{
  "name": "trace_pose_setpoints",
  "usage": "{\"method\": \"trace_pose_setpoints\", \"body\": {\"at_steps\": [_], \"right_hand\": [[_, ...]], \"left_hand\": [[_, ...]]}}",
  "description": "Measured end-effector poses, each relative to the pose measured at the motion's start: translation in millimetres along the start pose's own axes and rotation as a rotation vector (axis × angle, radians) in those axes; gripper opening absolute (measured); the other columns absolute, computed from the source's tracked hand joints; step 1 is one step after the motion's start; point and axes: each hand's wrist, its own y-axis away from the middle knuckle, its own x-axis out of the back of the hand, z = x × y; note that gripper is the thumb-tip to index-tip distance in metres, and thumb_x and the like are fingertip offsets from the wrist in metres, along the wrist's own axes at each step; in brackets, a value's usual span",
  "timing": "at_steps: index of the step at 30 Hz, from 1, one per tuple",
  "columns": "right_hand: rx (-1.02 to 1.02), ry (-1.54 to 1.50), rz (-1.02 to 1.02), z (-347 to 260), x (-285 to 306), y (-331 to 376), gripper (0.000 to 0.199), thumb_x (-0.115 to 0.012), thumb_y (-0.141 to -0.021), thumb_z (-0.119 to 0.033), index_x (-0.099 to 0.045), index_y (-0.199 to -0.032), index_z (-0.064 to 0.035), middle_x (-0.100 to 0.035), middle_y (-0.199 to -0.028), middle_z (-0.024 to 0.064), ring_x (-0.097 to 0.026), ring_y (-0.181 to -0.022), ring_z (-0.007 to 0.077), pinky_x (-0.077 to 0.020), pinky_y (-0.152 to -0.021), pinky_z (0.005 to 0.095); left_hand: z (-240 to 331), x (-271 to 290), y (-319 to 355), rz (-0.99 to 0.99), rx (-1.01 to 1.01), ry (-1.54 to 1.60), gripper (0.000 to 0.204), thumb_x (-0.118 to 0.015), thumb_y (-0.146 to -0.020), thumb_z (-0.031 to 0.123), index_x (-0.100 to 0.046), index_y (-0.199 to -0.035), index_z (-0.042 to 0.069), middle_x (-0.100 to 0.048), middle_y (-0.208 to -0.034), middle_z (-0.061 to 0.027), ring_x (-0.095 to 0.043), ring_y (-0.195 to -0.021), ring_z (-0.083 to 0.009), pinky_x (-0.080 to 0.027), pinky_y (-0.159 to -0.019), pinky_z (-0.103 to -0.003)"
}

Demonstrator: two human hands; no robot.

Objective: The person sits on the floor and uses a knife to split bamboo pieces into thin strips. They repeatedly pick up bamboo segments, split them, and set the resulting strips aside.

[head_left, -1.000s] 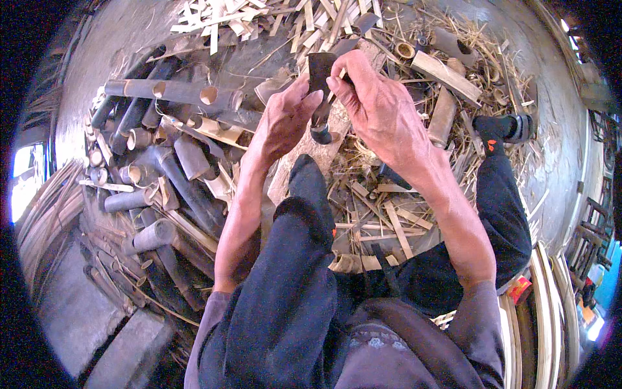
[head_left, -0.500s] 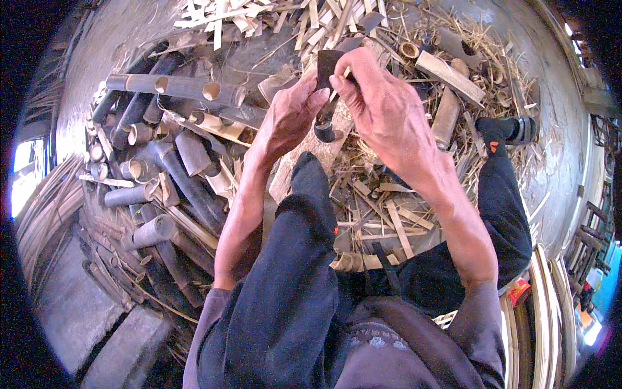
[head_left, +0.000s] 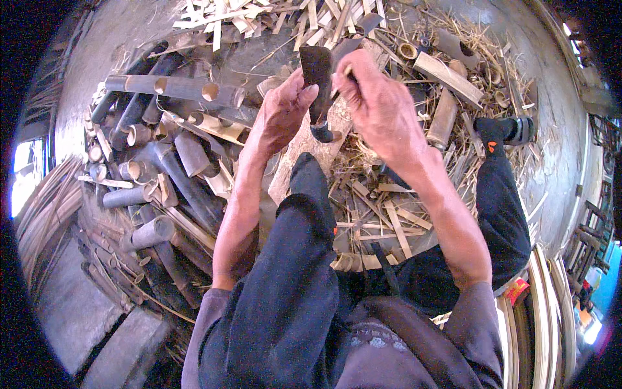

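A broad dark knife (head_left: 316,68) stands between my hands, its blade pointing away from me and its ringed lower end near the wooden beam. My left hand (head_left: 285,110) is closed at the blade's left side, with the thumb against the metal and the other fingers partly hidden. Just right of the blade, my right hand (head_left: 382,107) is curled in a pinch. A small pale end shows between its fingers, slightly blurred, too little to name. The rough wooden beam (head_left: 295,165) lies below, and my dark-socked left foot (head_left: 310,175) rests on it.
Cut bamboo tubes (head_left: 188,155) are heaped on the left. Pale split strips (head_left: 227,16) lie at the far side. Shavings and offcuts (head_left: 395,220) cover the floor at the right, near my right foot (head_left: 505,133). Long bamboo slats (head_left: 541,318) stand at the lower right.
The blade's top has tilted left together with my left hand. My right hand has come away from the blade, leaving a small gap.
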Motion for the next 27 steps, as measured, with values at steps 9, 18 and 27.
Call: {"method": "trace_pose_setpoints", "body": {"at_steps": [9,18,27], "right_hand": [[-0.246,0.035,0.003,11.6,31.5,28.4,0.016,-0.057,-0.095,-0.020,-0.053,-0.092,-0.0045,-0.054,-0.065,0.0071,-0.051,-0.056,0.0134,-0.0417,-0.053,0.0292],[-0.170,0.048,-0.011,82.9,-82.9,128.1,0.019,-0.065,-0.085,-0.015,-0.055,-0.096,-0.0038,-0.058,-0.086,0.0161,-0.057,-0.084,0.0349,-0.0455,-0.072,0.0431],[-0.224,0.002,0.103,53.7,-103.2,96.4,0.019,-0.069,-0.079,-0.006,-0.053,-0.090,-0.0036,-0.055,-0.081,0.0139,-0.055,-0.077,0.0330,-0.0451,-0.069,0.0403]], "left_hand": [[-32.2,0.4,-1.1,0.078,-0.040,-0.074,0.023,-0.057,-0.095,0.019,-0.058,-0.111,0.002,-0.064,-0.078,-0.0096,-0.054,-0.067,-0.0113,-0.046,-0.063,-0.029],[-14.9,-8.7,9.3,0.314,-0.075,-0.203,0.021,-0.060,-0.093,0.018,-0.060,-0.083,-0.002,-0.055,-0.059,-0.0121,-0.047,-0.049,-0.0140,-0.041,-0.049,-0.031],[16.5,-33.7,18.0,0.329,-0.118,-0.311,0.016,-0.059,-0.092,0.012,-0.058,-0.086,-0.003,-0.054,-0.059,-0.0151,-0.049,-0.046,-0.0211,-0.040,-0.047,-0.033]]}}
